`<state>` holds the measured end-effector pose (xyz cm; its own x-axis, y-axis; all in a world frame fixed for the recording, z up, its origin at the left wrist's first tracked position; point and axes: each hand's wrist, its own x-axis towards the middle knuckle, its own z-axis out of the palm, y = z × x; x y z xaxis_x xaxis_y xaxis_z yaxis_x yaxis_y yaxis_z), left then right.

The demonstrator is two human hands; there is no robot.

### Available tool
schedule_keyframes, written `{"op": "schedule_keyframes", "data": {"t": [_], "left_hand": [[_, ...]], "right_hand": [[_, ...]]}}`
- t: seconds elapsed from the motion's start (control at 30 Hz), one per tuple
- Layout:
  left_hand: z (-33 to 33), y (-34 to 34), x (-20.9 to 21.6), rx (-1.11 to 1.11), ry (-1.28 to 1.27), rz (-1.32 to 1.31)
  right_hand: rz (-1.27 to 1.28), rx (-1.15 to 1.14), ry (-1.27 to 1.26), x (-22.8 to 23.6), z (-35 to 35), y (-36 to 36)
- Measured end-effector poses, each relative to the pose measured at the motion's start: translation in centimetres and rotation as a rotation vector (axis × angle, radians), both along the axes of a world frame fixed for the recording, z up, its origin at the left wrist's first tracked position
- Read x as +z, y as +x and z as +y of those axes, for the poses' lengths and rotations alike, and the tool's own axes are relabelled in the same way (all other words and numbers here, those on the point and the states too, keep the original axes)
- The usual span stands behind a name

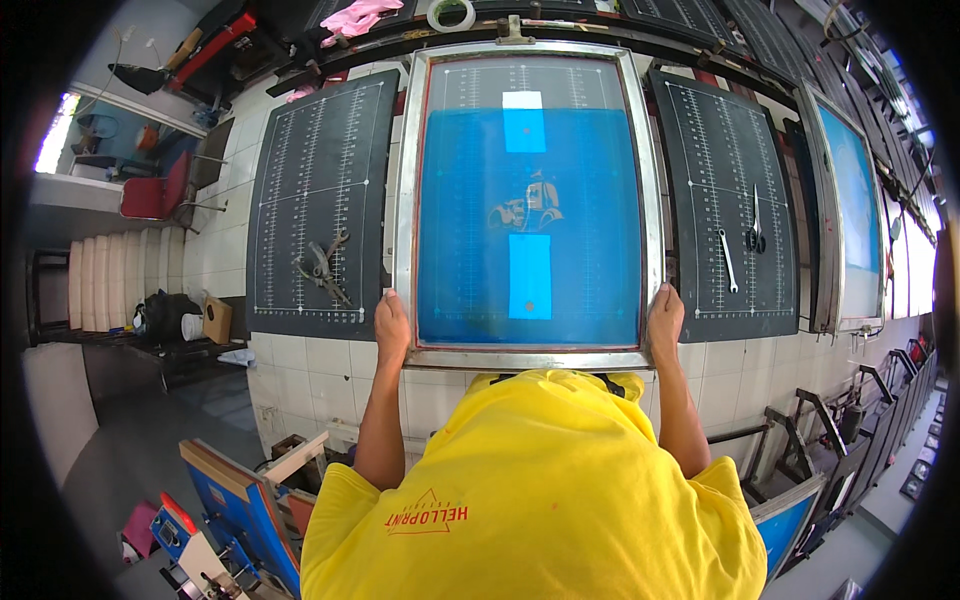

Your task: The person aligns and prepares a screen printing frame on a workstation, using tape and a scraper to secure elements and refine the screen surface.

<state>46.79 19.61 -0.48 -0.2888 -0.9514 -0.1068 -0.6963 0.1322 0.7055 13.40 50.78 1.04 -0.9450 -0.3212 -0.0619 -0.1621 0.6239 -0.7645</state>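
A screen-printing frame (404, 210) with a silver metal rim lies in front of me, over a dark board with ruled markings. Its mesh (465, 270) is mostly blue, and a vehicle-shaped stencil (530, 205) shows near the middle. Two pale rectangles show in line with the stencil, one above (525, 125) and one below it (530, 275). My left hand (393, 322) grips the rim's left side near the front corner, thumb up. On the opposite side my right hand (665, 318) holds the rim in the same way. The fingers beneath the rim are mostly hidden.
Grey metal clamp-like tools (322, 268) rest on the left ruled board (280, 200). A wrench (727, 260) and scissors (756, 225) lie on the right board (705, 150). Another blue screen frame (850, 200) stands farther right. A tape roll (451, 14) and pink cloth (358, 18) sit beyond the rail.
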Motion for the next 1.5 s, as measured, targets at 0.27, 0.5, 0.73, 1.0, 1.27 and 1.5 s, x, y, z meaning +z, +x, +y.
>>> {"op": "schedule_keyframes", "data": {"t": [0.27, 0.5, 0.73, 1.0, 1.27, 1.5], "left_hand": [[-0.8, 0.0, 0.9, -0.010, 0.073, 0.095], [-1.4, 0.1, 1.1, -0.066, 0.002, -0.018], [-1.0, 0.0, -0.3, -0.066, -0.038, -0.042], [-1.4, 0.1, 1.3, -0.049, 0.158, 0.034], [0.0, 2.3, 0.5, -0.028, 0.153, 0.047], [0.2, 1.6, -0.4, -0.045, 0.036, 0.022]], "right_hand": [[-0.054, -0.016, -0.055, 0.7, -0.1, -0.4], [-0.023, 0.005, -0.046, 0.7, 0.0, -0.8], [0.053, -0.020, -0.050, 0.1, -0.2, -0.5], [-0.112, -0.001, -0.012, 1.0, 0.1, -0.8], [-0.216, -0.017, 0.091, 1.3, 1.7, 0.4], [-0.039, -0.064, 0.093, -0.1, 0.6, 0.8]]}}
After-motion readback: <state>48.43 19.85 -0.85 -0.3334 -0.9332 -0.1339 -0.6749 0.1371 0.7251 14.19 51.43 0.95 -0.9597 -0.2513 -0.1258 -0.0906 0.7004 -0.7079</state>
